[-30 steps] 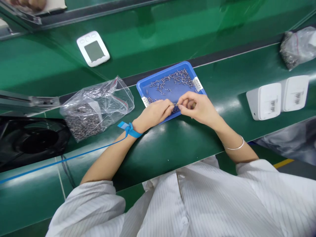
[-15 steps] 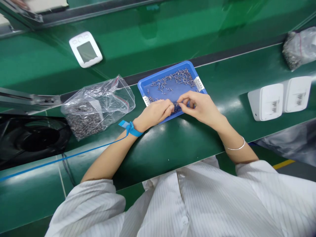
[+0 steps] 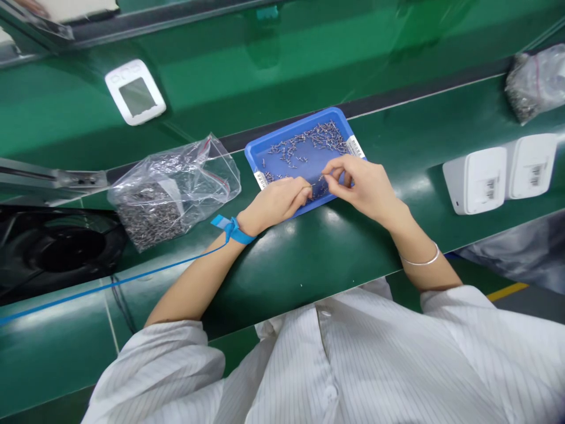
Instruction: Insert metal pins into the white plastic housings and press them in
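A shallow blue tray (image 3: 265, 150) lies on the green bench and holds several small metal pins (image 3: 324, 136). My left hand (image 3: 276, 203) rests on the tray's near edge, its fingers pinched on one thin pin. My right hand (image 3: 362, 185) hovers over the tray's near right corner, thumb and forefinger pinched together just above the pins; what they hold is too small to make out. A blue wrist strap (image 3: 232, 229) with a blue cord circles my left wrist.
A clear plastic bag of metal pins (image 3: 170, 188) lies left of the tray. A white device with a screen (image 3: 135, 91) sits on the far conveyor belt. Two white boxes (image 3: 498, 174) stand at right, another bag of pins (image 3: 534, 82) behind them. A black fan housing (image 3: 53, 250) is far left.
My right hand has lifted slightly away from my left hand, toward the loose pins. The white device on the belt has drifted left. My left hand stays put.
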`<state>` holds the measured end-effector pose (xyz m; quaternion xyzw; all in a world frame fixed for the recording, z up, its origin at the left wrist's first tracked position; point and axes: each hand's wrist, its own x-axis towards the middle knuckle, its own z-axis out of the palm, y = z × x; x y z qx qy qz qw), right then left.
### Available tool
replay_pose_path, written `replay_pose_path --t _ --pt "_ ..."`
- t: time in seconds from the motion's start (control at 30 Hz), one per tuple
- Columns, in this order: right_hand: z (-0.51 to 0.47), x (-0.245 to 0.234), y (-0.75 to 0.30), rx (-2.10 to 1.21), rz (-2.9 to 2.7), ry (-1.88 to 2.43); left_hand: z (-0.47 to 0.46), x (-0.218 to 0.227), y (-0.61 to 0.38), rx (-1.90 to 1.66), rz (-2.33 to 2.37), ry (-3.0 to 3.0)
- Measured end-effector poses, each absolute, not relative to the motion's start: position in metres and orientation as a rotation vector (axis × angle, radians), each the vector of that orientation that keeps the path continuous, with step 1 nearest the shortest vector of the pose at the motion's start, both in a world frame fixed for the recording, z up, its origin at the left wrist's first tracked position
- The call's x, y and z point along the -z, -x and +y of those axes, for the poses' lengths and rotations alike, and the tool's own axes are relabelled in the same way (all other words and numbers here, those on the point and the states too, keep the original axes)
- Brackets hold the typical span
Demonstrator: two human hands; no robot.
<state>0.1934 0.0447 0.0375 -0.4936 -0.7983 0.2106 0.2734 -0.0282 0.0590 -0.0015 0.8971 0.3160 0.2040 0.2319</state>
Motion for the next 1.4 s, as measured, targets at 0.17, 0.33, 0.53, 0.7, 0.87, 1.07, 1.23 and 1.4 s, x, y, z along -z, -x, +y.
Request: replay_pose_path --t 0.17,0.33,0.53,0.7,0.87,1.07,1.23,1.4 --pt "0.050 -0.026 -0.196 -0.337 -2.203 1.418 0.058 0.002 0.028 -0.649 0.841 -2.451" --pt "0.049 -0.028 -0.196 -0.405 -2.275 1.309 0.058 0.005 0.029 -0.810 0.817 -2.462" --pt "0.023 -0.049 -0.199 -0.712 -2.194 0.932 0.034 -0.002 0.017 -1.064 0.666 -2.463" --pt "-0.022 -0.052 -0.211 -0.573 -2.086 0.902 -0.019 -0.014 -0.007 -0.933 0.707 -2.098" --pt "-0.061 -0.047 -0.223 -0.526 -2.147 1.045 -0.040 -0.008 -0.020 -0.704 0.565 -1.727" --pt "-0.074 -0.048 -0.227 -0.885 -2.207 1.229 -0.030 0.007 -0.023 -0.590 0.493 -1.715" --pt "-0.070 -0.052 -0.216 -1.319 -1.938 1.260 -0.025 0.008 -0.025 -0.629 0.511 -1.737" --pt "-0.061 -0.043 -0.229 -0.918 -1.964 1.673 -0.024 0.004 -0.026 -0.592 0.707 -1.751"
